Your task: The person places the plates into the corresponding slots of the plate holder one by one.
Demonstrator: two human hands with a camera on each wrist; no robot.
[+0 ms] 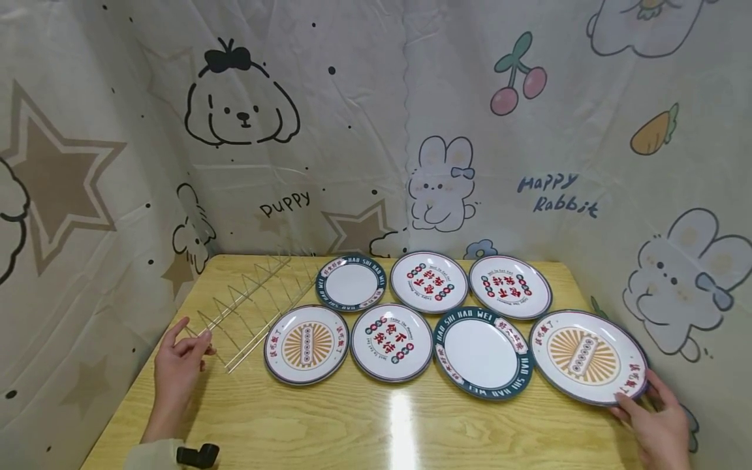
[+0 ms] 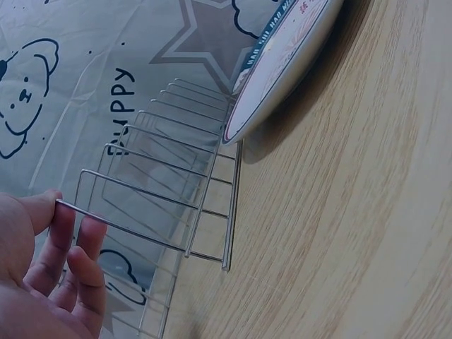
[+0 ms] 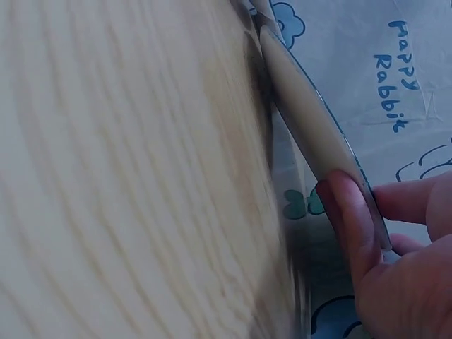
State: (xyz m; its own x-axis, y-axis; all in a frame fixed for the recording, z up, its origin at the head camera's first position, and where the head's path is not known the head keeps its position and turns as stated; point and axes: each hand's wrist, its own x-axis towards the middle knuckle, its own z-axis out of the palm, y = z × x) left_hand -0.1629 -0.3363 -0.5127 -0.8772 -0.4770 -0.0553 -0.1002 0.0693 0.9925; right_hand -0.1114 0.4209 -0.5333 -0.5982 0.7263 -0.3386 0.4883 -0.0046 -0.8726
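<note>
My left hand pinches the near end of a metal wire dish rack between thumb and fingers. The rack's row of upright wire loops runs away toward the back curtain. On the far right, my right hand grips the edge of a white plate with an orange sunburst. In the right wrist view, the plate tilts, with fingers on its underside and the thumb side over the rim. Nearest the rack lies another sunburst plate.
Between the hands lie a white plate with red lettering and a green-rimmed plate. Behind them sit a smaller green-rimmed plate and two red-lettered plates, left and right. A printed curtain encloses the wooden table.
</note>
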